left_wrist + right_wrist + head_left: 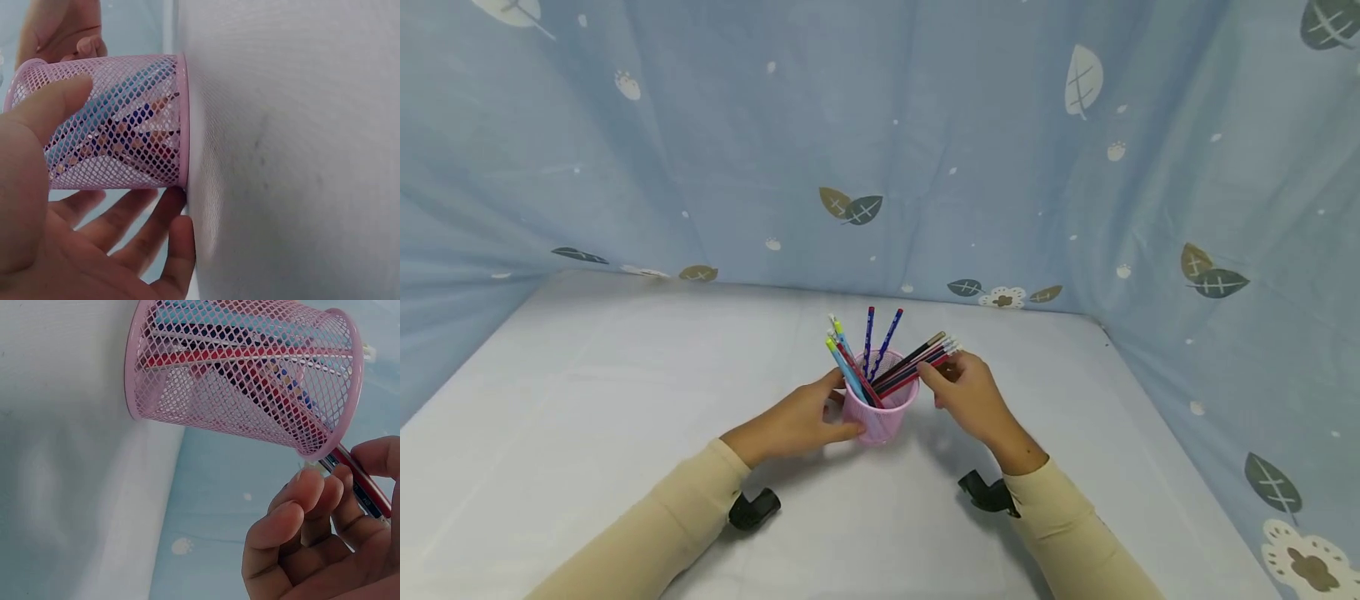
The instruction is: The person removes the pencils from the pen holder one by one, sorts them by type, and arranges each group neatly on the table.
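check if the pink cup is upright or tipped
Upright: the pink cup stands base-down on the white table, pencils leaning out its top.

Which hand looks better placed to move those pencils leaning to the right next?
Likely the right hand: its thumb and fingers are at the upper ends of those leaning pencils, while the left hand holds the side of the pink mesh cup.
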{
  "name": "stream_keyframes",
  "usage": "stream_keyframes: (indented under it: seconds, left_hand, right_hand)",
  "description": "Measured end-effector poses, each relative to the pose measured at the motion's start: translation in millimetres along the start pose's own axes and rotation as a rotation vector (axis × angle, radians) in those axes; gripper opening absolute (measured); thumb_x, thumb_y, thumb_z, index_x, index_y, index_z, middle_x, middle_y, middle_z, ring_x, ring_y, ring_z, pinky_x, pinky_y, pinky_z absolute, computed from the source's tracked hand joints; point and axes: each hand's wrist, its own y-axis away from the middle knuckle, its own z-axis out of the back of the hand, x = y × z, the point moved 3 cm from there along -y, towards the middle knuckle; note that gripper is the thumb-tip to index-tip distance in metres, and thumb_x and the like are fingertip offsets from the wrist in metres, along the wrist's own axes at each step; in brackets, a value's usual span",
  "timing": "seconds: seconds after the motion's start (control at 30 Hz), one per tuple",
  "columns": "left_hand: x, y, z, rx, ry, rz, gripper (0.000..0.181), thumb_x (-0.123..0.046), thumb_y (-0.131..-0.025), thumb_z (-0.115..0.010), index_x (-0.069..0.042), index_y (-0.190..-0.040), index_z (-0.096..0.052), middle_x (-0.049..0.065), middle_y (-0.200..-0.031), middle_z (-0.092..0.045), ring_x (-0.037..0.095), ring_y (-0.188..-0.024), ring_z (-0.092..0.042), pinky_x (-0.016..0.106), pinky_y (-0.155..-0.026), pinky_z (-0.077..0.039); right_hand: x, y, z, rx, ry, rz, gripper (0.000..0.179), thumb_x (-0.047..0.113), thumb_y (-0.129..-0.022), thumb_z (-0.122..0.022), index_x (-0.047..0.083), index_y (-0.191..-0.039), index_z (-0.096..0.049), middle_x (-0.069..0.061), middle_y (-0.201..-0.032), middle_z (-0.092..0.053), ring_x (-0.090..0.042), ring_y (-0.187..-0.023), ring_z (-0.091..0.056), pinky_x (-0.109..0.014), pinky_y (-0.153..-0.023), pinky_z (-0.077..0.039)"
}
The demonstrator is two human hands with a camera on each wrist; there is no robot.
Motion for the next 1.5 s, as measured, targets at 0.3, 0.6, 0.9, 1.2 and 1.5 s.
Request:
stream_keyframes:
  seconds: [0.3, 0.6, 0.9, 1.2, 1.5]
  left_hand:
    - [5.8, 3.5, 4.7, -0.039, 0.034, -0.007, 0.08, -0.035, -0.087, -0.078, -0.013, -0.15, -0.033, 0.003, -0.141, -0.056, 0.023, -0.12, -0.062, 0.047, -0.104, -0.049]
    - [8.6, 4.4, 6.6, -0.064, 0.058, -0.052, 0.081, -0.032, -0.087, -0.079, -0.01, -0.151, -0.033, 0.007, -0.141, -0.055, 0.025, -0.118, -0.063, 0.047, -0.103, -0.05]
    - [6.3, -0.3, 5.0, -0.065, 0.051, -0.039, 0.08, -0.035, -0.086, -0.079, -0.012, -0.149, -0.036, 0.005, -0.137, -0.057, 0.024, -0.118, -0.063, 0.044, -0.101, -0.052]
    - [2.6, -1.7, 2.3, -0.055, 0.059, -0.038, 0.08, -0.035, -0.088, -0.078, -0.012, -0.151, -0.034, 0.006, -0.133, -0.057, 0.024, -0.118, -0.063, 0.046, -0.102, -0.05]
    - [-0.2, -2.5, -1.2, -0.033, 0.059, -0.025, 0.079, -0.038, -0.09, -0.075, -0.013, -0.152, -0.033, 0.005, -0.13, -0.058, 0.024, -0.118, -0.063, 0.046, -0.102, -0.051]
  right_hand:
    - [3, -8.5, -9, 0.036, -0.002, 0.067, 0.026, 0.029, -0.098, -0.063, 0.005, -0.107, -0.071, -0.016, -0.077, -0.063, -0.016, -0.059, -0.056, -0.027, -0.055, -0.045]
    - [9, -9.8, -11, 0.032, 0.046, 0.132, 0.022, 0.026, -0.099, -0.063, 0.007, -0.105, -0.073, -0.016, -0.076, -0.064, -0.016, -0.059, -0.056, -0.027, -0.057, -0.046]
    - [11, -5.8, -6, 0.008, 0.085, 0.15, 0.02, 0.026, -0.098, -0.064, 0.009, -0.104, -0.072, -0.013, -0.083, -0.069, -0.019, -0.061, -0.059, -0.029, -0.058, -0.051]
    - [9, -3.4, -3, -0.006, 0.086, 0.155, 0.021, 0.025, -0.098, -0.065, 0.007, -0.106, -0.072, -0.016, -0.083, -0.068, -0.016, -0.059, -0.058, -0.027, -0.057, -0.049]
    - [5, 1.4, 0, -0.029, 0.09, 0.144, 0.022, 0.025, -0.099, -0.064, 0.006, -0.106, -0.071, -0.017, -0.084, -0.067, -0.016, -0.061, -0.059, -0.027, -0.059, -0.05]
